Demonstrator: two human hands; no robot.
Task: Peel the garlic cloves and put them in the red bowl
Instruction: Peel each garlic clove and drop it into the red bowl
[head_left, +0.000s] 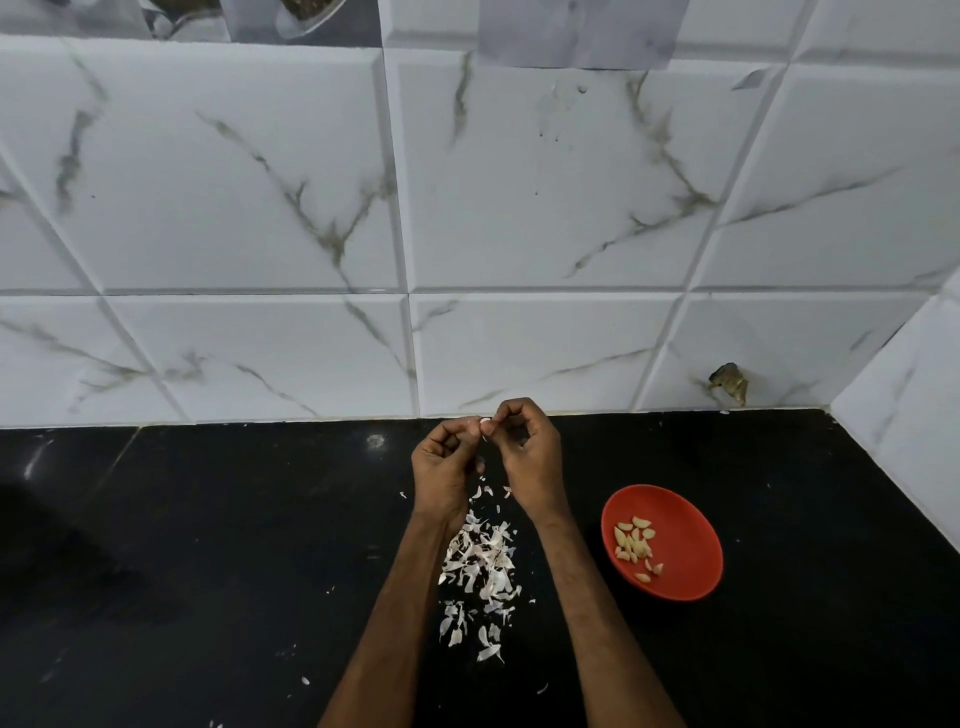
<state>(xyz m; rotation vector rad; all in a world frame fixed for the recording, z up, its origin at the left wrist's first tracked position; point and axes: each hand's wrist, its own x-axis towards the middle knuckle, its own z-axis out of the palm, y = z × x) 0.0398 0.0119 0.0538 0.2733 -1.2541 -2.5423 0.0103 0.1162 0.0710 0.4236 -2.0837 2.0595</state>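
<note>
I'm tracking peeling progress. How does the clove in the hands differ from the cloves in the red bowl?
The held clove is pinched between the left hand and right hand above the counter; the bowl cloves lie loose in the red bowl. The held clove looks whitish, seemingly with skin on; the bowl cloves are yellowish and bare. The held clove is single; the bowl cloves are many. Both are garlic.
</note>
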